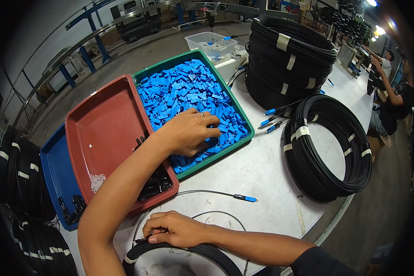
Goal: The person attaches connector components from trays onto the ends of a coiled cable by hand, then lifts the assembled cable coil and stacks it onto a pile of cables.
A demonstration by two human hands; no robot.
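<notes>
My left hand (pixel 188 131) reaches into a green tray (pixel 216 158) heaped with small blue plastic pieces (pixel 184 87). Its fingers curl down into the pile and close on some pieces. My right hand (pixel 170 229) rests on the white table near the front edge and pinches the end of a thin black cable (pixel 141 238). That cable comes off a black coil (pixel 207 254) lying below the hand. A thin grey cable with a blue connector (pixel 246 198) lies on the table between the two hands.
A red tray (pixel 101 124) with small black and white parts sits left of the green one, over a blue tray (pixel 55 175). Black cable coils (pixel 290 60) are stacked at the back, one coil (pixel 329 147) lies right. A clear tub (pixel 211 43) stands behind. People work at far right.
</notes>
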